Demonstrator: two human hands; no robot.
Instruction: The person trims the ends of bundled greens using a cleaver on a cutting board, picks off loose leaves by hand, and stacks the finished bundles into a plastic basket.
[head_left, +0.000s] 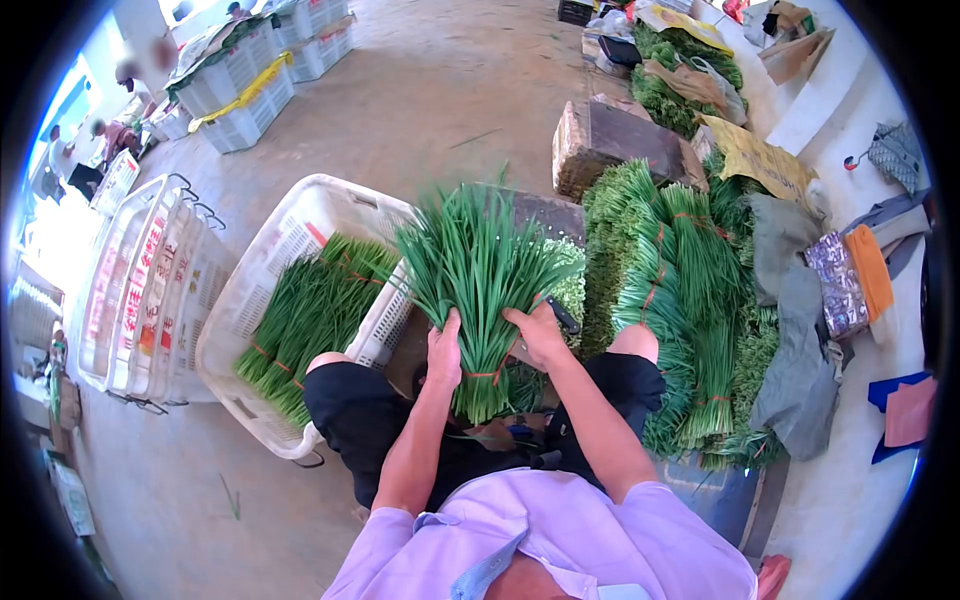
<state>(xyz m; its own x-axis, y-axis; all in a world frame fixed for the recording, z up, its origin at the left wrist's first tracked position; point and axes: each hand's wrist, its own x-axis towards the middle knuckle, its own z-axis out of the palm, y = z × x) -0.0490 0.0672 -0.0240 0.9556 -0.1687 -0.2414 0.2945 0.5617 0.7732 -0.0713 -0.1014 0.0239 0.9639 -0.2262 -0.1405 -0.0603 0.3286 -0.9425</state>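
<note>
**Banded Green Bundle Held in Both Hands: Hazards and Work Area**

The bundle of long green stalks [480, 270] is upright in front of the person, between the knees. The left hand [444, 350] grasps its left side and the right hand [538, 330] its right side. Both grip above a red band [484, 378] that circles the stalks near their cut ends. The leaves fan out freely on the far side.

Caution: the band sits low, so the upper leaves depend on the hands. Uneven pressure could let outer stalks slip or splay. Squeezing too hard could bruise or bend the leaves. A loose band could slide off the cut ends; its tension cannot be judged from this view. The leaf tips reach close to the white crate [268, 262] on the left and could snag on its rim.

The crate stands on a bare, brownish floor [400, 110] and contains banded bundles [315, 320]. On the right, more banded greens [710, 320] lie in a long row beside grey cloth [800, 360]; what supports them is mostly hidden. Nested crates [140, 290] stand at left, stacked crates [245, 95] farther off. People [118, 138] are at far left.
</note>
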